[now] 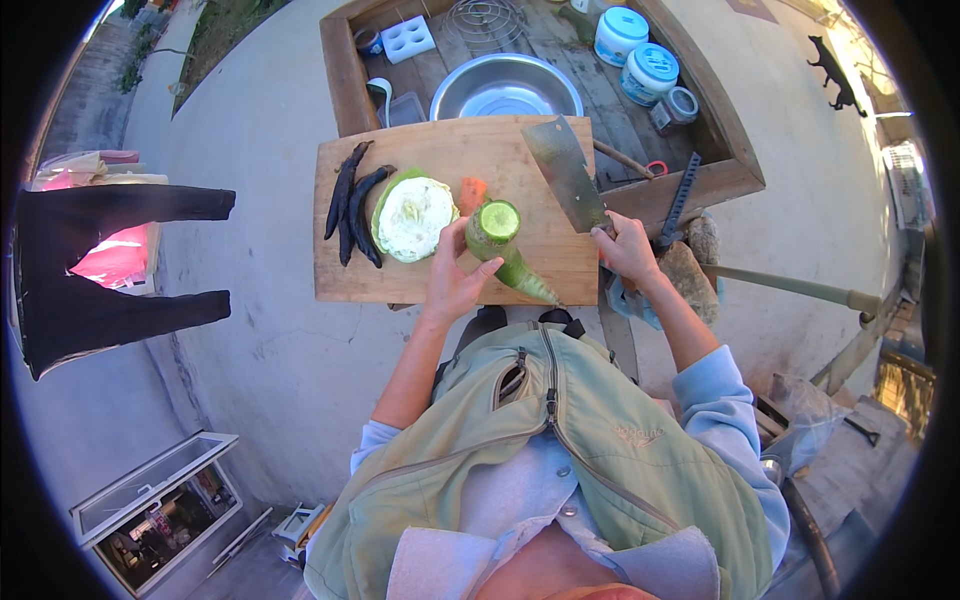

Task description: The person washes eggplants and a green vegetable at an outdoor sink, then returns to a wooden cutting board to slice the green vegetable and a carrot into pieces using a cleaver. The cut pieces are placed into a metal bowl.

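My left hand (459, 279) grips a long green radish (517, 266), whose cut round end faces up and whose thin tip points down to the right, near the front edge of a wooden cutting board (390, 289). In my right hand (626, 247) is the handle of a cleaver (562, 172); its broad, stained blade lies over the right part of the board, apart from the radish. Left of the radish sits a cut cabbage (416, 219), with an orange carrot piece (473, 195) beside it. Several dark, slender eggplants (360, 202) lie at the board's left.
Behind the board, a wood-framed table (720, 184) holds a steel basin (506, 82), lidded white tubs (621, 36), a glass jar (675, 109) and a ladle (381, 90). Stones (682, 281) and a green pole (787, 285) are at the right. Black trousers (112, 277) hang at the left.
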Tool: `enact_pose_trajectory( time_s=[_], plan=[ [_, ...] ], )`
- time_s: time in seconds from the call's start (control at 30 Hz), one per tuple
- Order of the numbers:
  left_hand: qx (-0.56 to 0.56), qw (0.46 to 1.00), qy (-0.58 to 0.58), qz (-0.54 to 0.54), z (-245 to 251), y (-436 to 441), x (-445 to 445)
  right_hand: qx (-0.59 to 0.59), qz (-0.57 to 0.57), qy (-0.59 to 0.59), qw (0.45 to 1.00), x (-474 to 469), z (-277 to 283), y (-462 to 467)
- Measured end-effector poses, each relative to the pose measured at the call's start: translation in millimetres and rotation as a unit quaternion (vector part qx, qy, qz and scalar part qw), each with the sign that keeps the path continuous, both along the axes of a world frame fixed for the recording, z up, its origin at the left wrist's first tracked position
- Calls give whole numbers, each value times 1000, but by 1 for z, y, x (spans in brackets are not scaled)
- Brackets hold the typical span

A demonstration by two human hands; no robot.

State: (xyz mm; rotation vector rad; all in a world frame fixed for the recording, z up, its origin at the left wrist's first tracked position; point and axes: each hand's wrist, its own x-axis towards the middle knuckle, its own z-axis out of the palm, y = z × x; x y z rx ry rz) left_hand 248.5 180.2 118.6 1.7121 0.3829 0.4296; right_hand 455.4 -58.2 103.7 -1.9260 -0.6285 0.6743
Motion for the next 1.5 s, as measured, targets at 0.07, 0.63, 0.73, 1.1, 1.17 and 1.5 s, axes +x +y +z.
enact_pose_trajectory(
  time_s=[0.07, 0.63, 0.73, 1.1, 1.17, 1.5],
  plan=[
    [-15, 1000, -3, -8, -2, -2, 0, -2, 6, 1, 1000, -1, -5, -1],
    [228, 912, 340, 5, -15, 7, 67, -71, -12, -48, 996, -13, -19, 0],
    [250, 897, 362, -36, -18, 5, 73, -74, 7, -118, 990, -14, -3, -1],
    [289, 887, 353, -68, -22, 0, 79, -156, 108, -222, 956, -9, 36, 10],
    [297, 889, 343, -65, -25, 0, 78, -171, 116, -199, 958, -6, 46, 11],
    [283, 897, 331, -74, -32, 5, 77, -262, 199, -150, 932, 17, 72, 25]
  ],
)
